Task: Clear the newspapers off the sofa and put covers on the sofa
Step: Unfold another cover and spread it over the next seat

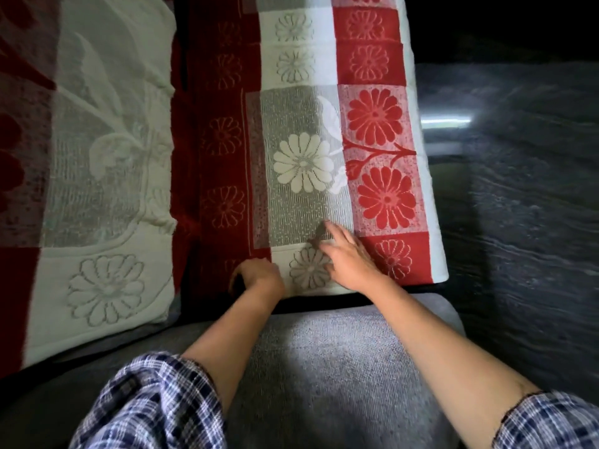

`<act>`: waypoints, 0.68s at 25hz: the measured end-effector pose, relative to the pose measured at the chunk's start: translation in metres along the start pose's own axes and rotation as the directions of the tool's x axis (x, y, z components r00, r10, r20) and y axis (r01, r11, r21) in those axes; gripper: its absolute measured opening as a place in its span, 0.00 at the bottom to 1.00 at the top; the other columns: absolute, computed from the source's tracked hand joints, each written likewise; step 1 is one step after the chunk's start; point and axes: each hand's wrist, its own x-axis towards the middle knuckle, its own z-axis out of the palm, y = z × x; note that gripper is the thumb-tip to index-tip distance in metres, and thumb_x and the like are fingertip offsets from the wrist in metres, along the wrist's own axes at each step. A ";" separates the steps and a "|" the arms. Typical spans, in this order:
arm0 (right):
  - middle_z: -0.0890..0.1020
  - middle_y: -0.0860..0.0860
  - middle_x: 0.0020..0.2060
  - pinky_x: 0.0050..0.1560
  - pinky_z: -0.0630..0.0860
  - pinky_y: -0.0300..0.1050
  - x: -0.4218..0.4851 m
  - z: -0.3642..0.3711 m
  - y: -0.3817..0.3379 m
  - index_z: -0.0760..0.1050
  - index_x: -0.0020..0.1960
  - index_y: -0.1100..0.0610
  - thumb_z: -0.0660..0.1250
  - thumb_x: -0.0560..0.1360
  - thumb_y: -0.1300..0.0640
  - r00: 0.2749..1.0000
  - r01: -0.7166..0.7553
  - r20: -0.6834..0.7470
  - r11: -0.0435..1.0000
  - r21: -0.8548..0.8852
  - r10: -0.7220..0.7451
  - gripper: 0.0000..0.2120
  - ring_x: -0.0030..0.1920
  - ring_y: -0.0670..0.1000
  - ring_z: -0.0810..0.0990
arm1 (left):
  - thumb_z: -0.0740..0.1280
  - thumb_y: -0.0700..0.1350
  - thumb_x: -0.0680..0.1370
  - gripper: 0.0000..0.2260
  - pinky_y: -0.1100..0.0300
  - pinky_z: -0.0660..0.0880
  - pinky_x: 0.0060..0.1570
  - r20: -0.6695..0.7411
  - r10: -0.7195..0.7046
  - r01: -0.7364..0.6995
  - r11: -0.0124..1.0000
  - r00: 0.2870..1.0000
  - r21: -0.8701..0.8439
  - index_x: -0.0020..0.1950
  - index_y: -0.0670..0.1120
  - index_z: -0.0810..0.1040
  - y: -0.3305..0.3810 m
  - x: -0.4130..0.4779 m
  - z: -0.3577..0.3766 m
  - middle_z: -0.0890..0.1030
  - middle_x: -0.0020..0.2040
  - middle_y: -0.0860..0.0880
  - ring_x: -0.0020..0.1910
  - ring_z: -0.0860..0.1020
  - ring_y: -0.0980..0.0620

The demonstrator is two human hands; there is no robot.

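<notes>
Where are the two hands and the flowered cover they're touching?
left hand (257,276): head view, back of hand
right hand (351,264): head view, back of hand
flowered cover (303,163): head view, its white flower

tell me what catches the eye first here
The red and white flowered cover fills the middle and stands out most. At its near edge the left hand curls round the hem, while the right hand lies flat on it, fingers spread. A paler flowered cover lies at the left, and a bare grey cushion sits nearest the camera.
</notes>
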 end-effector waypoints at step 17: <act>0.63 0.47 0.73 0.65 0.67 0.41 -0.073 -0.013 0.158 0.77 0.62 0.55 0.62 0.75 0.61 0.937 -0.285 -0.136 0.931 0.227 0.320 0.16 0.70 0.47 0.66 | 0.59 0.38 0.76 0.15 0.49 0.69 0.61 -0.365 0.103 -0.292 0.809 0.925 -0.510 0.63 0.40 0.70 0.140 -0.028 -0.069 0.65 0.64 0.39 0.62 0.69 0.40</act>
